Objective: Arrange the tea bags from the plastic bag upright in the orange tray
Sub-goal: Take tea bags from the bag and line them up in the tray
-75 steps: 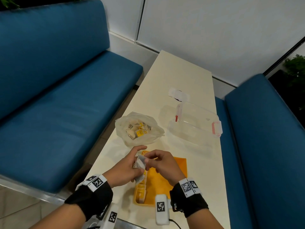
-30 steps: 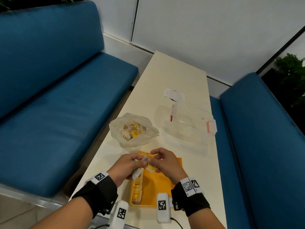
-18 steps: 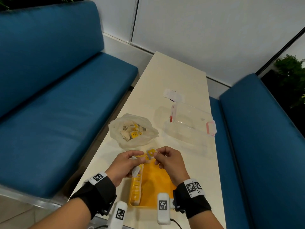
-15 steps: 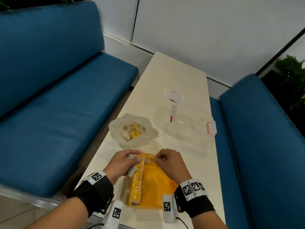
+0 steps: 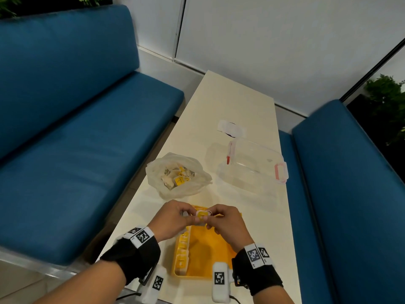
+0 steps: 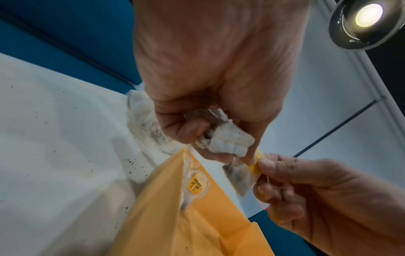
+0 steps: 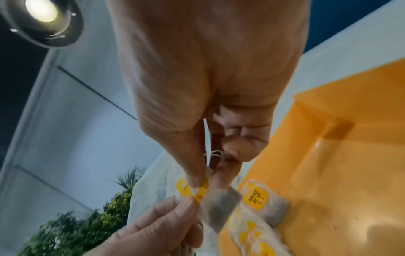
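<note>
Both hands meet above the orange tray (image 5: pixel 203 255). Left hand (image 5: pixel 173 218) and right hand (image 5: pixel 225 222) each pinch one tea bag (image 7: pixel 217 206); left hand's curled fingers also grip further bags (image 6: pixel 225 140).

**Booth seating, cafe or office lounge**

We see a narrow cream table (image 5: pixel 230 102) running up the frame's middle, with blue padded benches (image 5: pixel 76 119) along left and right edges. White panelled wall (image 5: pixel 274 40) fills the top, potted greenery (image 5: pixel 385 95) sits far right, and a round ceiling spotlight (image 6: pixel 368 22) shows in both wrist views.
</note>
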Demonstrator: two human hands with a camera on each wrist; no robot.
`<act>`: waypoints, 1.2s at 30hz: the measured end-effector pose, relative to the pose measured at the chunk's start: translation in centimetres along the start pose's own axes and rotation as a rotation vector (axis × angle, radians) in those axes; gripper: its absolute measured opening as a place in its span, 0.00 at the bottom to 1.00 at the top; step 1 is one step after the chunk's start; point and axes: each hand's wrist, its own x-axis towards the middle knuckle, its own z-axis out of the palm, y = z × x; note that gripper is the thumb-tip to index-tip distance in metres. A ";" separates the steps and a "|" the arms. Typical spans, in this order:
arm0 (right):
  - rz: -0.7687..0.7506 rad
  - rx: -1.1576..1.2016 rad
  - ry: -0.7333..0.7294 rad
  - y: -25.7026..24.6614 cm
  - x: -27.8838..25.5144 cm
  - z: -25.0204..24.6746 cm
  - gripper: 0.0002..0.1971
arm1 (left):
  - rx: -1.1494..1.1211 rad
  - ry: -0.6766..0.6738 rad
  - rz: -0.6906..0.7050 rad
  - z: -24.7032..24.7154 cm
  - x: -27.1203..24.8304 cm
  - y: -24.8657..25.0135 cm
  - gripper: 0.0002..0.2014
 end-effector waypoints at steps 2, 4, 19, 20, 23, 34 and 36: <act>0.027 0.062 0.003 0.6 -0.1 0.3 0.06 | -0.020 0.022 -0.012 0.2 -0.1 -0.2 0.04; 0.044 0.076 0.021 1.5 0.2 0.3 0.04 | 0.010 0.078 -0.037 0.1 -0.2 -0.6 0.02; 0.356 0.061 0.034 4.5 3.4 3.1 0.09 | 0.190 0.122 -0.263 0.0 -0.6 -4.7 0.20; 0.357 0.061 0.063 4.5 3.5 3.3 0.09 | 0.189 0.122 -0.262 0.0 -0.6 -4.7 0.20; 0.359 0.081 0.129 4.5 3.6 3.9 0.09 | 0.187 0.128 -0.266 0.0 -0.6 -4.7 0.18; 0.404 0.091 0.275 4.8 4.7 4.7 0.07 | 0.191 0.119 -0.265 0.0 -0.5 -4.4 0.19; 0.407 0.107 0.276 4.9 4.8 5.0 0.03 | 0.195 0.119 -0.262 -0.1 -0.5 -4.4 0.19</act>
